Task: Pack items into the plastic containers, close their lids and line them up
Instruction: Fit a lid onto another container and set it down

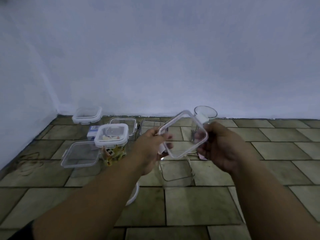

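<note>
Pale bluish plastered wall fills the upper half of the frame; greenish-brown tiled floor fills the lower half. Left hand and right hand meet at centre frame, raised above the floor. Both hold one square clear plastic lid with a white rim, tilted on a corner. The left fingers pinch its left corner; the right fingers curl around its right edge. Directly below the lid stands an open square clear plastic container (contents not discernible). Left of centre stands a closed clear container holding yellow printed packets. A flat clear lid lies on the floor just beside it, frame left. A second closed clear container sits further up, by the wall. A small blue-and-white box lies between the two closed containers.
</note>
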